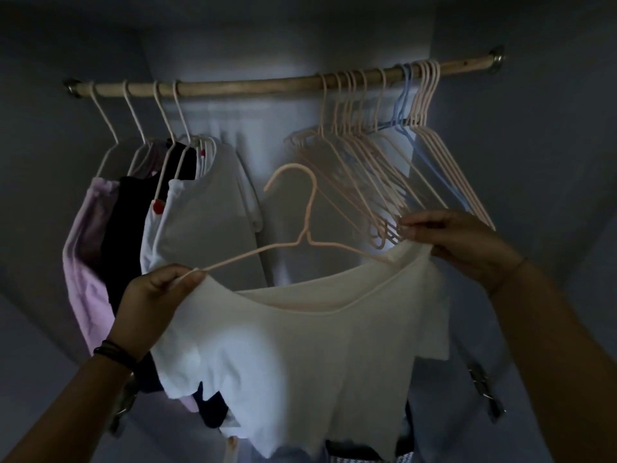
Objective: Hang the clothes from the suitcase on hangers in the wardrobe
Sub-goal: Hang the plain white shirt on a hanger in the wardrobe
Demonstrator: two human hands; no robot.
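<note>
Head view: our left hand [153, 295] and right hand [460, 248] are pinching the limp, light top [300, 345] by its shoulders over the hanger [307, 208].

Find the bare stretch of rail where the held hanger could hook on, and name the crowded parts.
The held hanger, carrying the cream top, fits on the bare rail between the hung clothes and the empty hangers. Both ends are crowded, the right most tightly.

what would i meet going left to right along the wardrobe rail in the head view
lilac top → black top → white t-shirt → bare stretch of rail → bunch of empty pink hangers → blue hanger → last few pink hangers
</note>
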